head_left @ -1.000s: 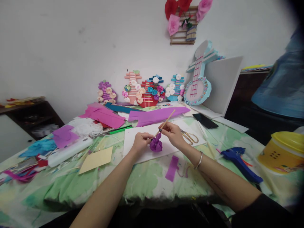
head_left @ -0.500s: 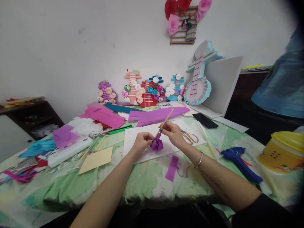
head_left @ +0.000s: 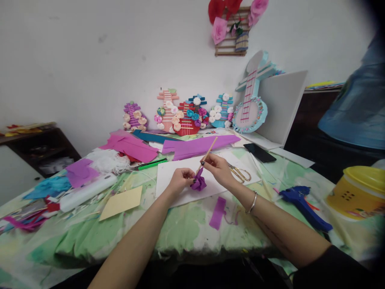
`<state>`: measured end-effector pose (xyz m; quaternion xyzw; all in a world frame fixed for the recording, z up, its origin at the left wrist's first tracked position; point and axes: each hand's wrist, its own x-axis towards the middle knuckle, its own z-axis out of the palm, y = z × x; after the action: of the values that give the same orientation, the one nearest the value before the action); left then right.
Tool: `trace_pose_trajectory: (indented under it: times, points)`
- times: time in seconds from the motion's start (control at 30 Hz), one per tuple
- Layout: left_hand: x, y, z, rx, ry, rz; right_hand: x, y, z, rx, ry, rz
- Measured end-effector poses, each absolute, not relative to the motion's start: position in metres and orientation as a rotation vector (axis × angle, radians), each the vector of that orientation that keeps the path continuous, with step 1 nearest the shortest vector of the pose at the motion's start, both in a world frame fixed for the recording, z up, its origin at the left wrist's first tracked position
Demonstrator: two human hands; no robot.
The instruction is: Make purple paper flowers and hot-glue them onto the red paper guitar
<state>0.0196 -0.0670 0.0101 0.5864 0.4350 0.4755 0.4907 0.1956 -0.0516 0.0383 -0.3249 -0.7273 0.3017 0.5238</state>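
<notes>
Over a white sheet [head_left: 183,198], my left hand [head_left: 181,180] pinches the left side of a crumpled purple paper piece [head_left: 199,184]. My right hand [head_left: 217,167] is closed round a thin wooden stick [head_left: 210,147], whose lower end meets the top of the purple paper; its upper end points up and to the right. Gold-handled scissors [head_left: 240,173] lie just right of my right hand, partly hidden by it. A small purple strip [head_left: 217,213] rests on the green cloth below the sheet.
A blue glue gun [head_left: 303,206] and a yellow tub [head_left: 357,194] are at the right, a black phone [head_left: 260,153] behind. A beige card [head_left: 122,203] and a white box [head_left: 87,192] lie left. Decorated paper instruments [head_left: 186,118] stand along the wall.
The stick's upper end has shifted slightly left. The purple paper has turned a little between my fingers, and both hands remain almost in place.
</notes>
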Motion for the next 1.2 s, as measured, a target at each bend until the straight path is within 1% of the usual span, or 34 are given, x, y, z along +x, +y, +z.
trace_pose_trajectory:
  times: [0.2, 1.0, 1.1, 1.2]
  points:
    - [0.0190, -0.0668, 0.0127, 1.440, 1.095, 1.146, 0.1954, -0.0507, 0.0369, -0.782, -1.746, 0.682]
    - [0.0184, -0.0670, 0.0137, 1.449, 1.144, 1.129, 0.1969, -0.0459, 0.0373, -0.792, -1.688, 0.815]
    - [0.0190, -0.0668, 0.0139, 1.453, 1.136, 1.151, 0.1972, -0.0469, 0.0397, -0.773, -1.634, 0.877]
    - [0.0194, -0.0663, 0.0121, 1.466, 1.107, 1.179, 0.1974, -0.0468, 0.0434, -0.725, -1.501, 1.022]
